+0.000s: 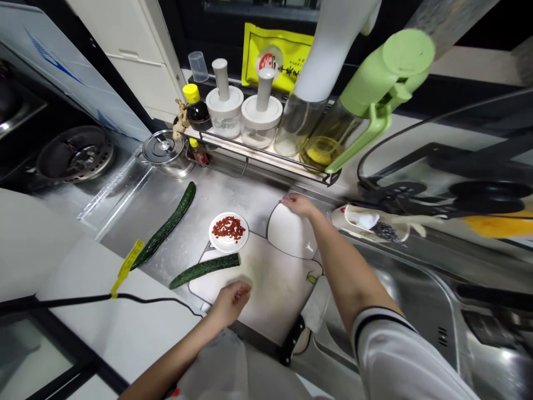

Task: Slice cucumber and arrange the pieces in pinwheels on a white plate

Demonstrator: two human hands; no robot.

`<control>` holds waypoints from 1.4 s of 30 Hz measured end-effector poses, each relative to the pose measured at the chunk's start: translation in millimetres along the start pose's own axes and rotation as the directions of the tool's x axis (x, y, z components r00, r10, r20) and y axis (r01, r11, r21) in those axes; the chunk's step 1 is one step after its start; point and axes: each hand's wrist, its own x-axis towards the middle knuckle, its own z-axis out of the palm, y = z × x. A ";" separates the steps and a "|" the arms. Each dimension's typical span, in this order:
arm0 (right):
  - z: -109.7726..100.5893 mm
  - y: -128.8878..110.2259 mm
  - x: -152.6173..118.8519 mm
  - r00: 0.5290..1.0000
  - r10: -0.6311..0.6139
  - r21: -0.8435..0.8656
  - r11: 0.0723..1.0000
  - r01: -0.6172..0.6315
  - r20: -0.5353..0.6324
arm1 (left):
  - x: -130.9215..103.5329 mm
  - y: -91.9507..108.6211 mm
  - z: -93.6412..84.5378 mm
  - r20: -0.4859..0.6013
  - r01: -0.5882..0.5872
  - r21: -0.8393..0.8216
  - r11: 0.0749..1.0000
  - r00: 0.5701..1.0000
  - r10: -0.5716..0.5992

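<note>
Stainless-steel counter point(233, 191). Left: yellow cable tag point(125, 268), print illegible, overlaps whole cucumber point(169, 226). Cut cucumber point(204, 270) lies partly on chopping board point(268, 300), beside plate point(220, 245) of red bits point(229, 228); left hand point(231, 301) just below, fingers curled, cannot tell if holding anything. Yellow packet point(271, 47), Chinese characters, part-blocked by white-topped bottle point(320, 61). Right hand point(298, 204) grips white dish point(290, 230) over board's far corner; cleaver point(313, 306) at right.

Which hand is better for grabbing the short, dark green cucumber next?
Probably the left hand: it's much nearer the short, dark green cucumber. The right hand is farther away, at the edge of a white, dark-rimmed object.
</note>
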 end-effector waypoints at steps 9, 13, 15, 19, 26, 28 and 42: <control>14.4 -4.2 8.4 0.975 0.158 0.517 0.854 -0.056 -0.157 | -4.5 1.3 0.8 0.024 0.022 0.021 1.000 0.999 -0.022; -1.6 1.4 -17.8 0.938 0.229 0.668 0.744 0.003 -0.260 | -3.5 4.2 1.0 0.024 0.018 0.032 0.999 1.000 -0.019; -11.0 14.6 -47.7 0.942 0.226 0.728 0.685 0.028 -0.249 | -3.1 5.0 0.4 0.028 0.007 0.038 0.999 1.000 -0.009; -12.4 51.3 -127.8 0.984 0.170 0.765 0.627 -0.145 0.046 | -3.6 6.3 -0.1 0.051 -0.005 0.065 0.998 0.999 0.002; 28.3 62.5 -217.8 0.993 0.081 -0.120 0.990 -0.070 0.082 | -6.7 10.4 6.4 0.108 -0.030 0.100 0.994 0.994 0.019; 35.7 54.2 -223.2 0.991 0.093 -0.161 0.984 -0.078 0.091 | -6.9 11.4 8.0 0.116 -0.038 0.103 0.994 0.993 0.026; 45.6 45.5 -207.4 0.978 0.188 -0.141 0.975 -0.174 0.095 | -13.1 4.9 0.9 0.056 -0.039 0.088 0.995 0.998 0.034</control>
